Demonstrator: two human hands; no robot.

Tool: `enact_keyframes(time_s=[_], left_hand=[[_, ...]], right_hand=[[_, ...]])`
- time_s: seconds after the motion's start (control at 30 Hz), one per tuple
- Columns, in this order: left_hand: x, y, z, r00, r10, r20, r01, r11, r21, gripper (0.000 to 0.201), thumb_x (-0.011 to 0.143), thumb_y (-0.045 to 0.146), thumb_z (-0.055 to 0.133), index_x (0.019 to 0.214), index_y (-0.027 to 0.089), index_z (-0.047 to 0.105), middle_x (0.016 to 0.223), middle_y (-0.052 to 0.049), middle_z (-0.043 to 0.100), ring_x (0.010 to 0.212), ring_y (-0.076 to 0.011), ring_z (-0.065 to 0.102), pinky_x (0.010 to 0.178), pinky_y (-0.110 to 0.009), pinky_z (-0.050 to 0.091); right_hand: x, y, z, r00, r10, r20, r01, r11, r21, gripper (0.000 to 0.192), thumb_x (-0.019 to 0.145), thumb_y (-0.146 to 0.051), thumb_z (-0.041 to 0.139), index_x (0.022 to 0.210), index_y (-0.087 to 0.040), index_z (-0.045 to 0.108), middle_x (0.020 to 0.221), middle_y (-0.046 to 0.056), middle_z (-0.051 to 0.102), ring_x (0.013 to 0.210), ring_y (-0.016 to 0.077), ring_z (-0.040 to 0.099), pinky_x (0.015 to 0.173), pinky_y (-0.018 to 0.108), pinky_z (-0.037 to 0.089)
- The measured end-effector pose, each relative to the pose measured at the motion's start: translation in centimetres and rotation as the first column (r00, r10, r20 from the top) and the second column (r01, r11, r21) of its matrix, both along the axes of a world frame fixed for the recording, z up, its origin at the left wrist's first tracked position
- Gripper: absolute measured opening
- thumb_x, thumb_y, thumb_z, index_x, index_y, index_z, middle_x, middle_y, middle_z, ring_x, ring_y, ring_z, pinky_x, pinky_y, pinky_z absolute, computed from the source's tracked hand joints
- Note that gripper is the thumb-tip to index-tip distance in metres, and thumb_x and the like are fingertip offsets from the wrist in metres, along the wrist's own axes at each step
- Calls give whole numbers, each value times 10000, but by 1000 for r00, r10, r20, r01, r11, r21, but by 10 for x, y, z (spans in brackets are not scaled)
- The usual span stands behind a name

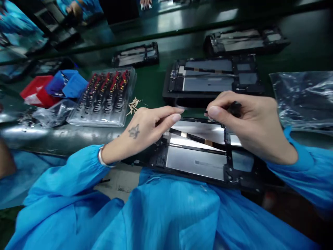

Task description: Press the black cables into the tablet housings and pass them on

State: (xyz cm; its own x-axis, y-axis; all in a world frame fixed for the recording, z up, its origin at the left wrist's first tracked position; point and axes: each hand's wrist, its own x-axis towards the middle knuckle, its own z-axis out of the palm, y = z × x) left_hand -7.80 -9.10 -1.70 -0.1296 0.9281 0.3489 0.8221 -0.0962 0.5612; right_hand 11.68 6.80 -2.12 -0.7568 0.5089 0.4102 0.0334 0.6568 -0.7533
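One small dark part (206, 113) sits at the thumb and forefinger tips of the right hand (253, 119), pinched in a narrow grip; a black bundle (235, 109) lies within the curl of the same hand, and whether the two are joined cannot be told. Just across from that grip, the left hand (145, 128) has its thumb and forefinger drawn nearly together; blur at the tips hides whether they hold anything. Directly below both grips, towards the body, lies an open device (196, 168), its silvery panels facing up and a dark strip (200, 140) running aslant across it. Just beyond the grips is a second open device (208, 83), resting on a black base, with two more open units (136, 55) (241, 41) farther off. To the right of the grips lies a clear plastic bag (303, 100). Left of them, past the left hand, come some pale strips (133, 106), then a clear tray (111, 119) with rows of red and black parts (109, 86), and farther left a blue bin (74, 85) and a red bin (37, 92). A co-worker's hand (75, 8) shows far beyond, to the left.
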Motion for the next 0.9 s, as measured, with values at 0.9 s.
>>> enact_keyframes(time_s=[0.9], left_hand=[[-16,44,-46,854,-484,-192,474,875,-95,243,1103,285,411,1260,164,552,1436,-158,569,1274,-231,585,1033,-382,530]], right_hand=[[55,41,-15,763,-86,641,45,996,81,344,900,-499,583,910,-191,736,907,86,741,777,245,666,673,353,444]])
